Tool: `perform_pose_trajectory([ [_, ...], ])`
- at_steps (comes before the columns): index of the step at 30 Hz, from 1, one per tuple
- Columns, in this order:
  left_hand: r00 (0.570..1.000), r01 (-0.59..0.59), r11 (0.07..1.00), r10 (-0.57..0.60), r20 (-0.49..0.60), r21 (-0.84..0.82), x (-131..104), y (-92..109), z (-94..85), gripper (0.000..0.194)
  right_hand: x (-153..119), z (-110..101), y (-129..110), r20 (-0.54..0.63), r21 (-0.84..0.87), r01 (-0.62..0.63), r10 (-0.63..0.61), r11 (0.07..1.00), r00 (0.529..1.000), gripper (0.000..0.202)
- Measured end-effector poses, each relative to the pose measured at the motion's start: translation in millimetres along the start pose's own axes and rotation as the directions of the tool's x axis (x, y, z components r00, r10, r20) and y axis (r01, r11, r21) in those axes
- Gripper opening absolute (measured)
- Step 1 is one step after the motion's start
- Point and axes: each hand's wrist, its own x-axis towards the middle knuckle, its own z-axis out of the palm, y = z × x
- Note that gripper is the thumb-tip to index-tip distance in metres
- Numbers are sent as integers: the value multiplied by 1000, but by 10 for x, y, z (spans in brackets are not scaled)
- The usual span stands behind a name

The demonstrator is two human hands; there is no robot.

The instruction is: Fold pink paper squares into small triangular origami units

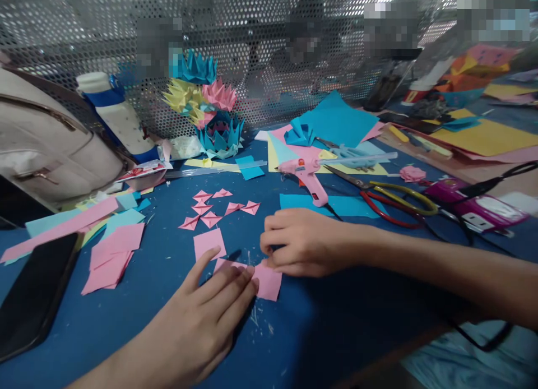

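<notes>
Pink sqs [269, 284] x3 | folded pcs [210, 220] x7 | LH [204, 316] grip spread | RH [305, 243] grip unclear

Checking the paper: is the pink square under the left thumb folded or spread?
Spread: the pink square lies flat, no fold visible in its square outline; the left hand covers part of its lower edge.

L hand [210, 310] on pink paper sqs [269, 283], R hand [300, 242] at one's edge, folded pcs [210, 220] & glue gun [310, 177] beyond.

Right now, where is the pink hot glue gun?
Head view, right of centre: just beyond the right hand, the pink hot glue gun lies left of the red-and-yellow-handled scissors.
</notes>
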Motion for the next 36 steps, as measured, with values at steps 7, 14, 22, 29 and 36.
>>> perform_pose_trajectory([
  [7, 998, 27, 997, -22, 66, -71, 20, -1, -44, 46, -32, 11, 84, -21, 332, -145, 161, 932, 987, 13],
  [14, 995, -8, 999, 12, 102, -40, 46, -20, -75, 47, -5, 22, 3, 100, 535, -241, 223, 810, 970, 5],
  [22, 997, -21, 1000, 20, 74, 2, 66, -18, -75, 47, 31, 56, -23, 65, 535, -398, 433, 745, 899, 8],
  [29, 997, 10, 999, -7, 76, -33, 60, -22, -55, 50, 23, 31, 39, 150, 673, -355, 350, 649, 925, 14],
  [36, 997, 10, 999, -6, 83, -48, 96, -14, -47, 47, 2, 40, 169, 105, 656, -211, 190, 724, 976, 18],
])
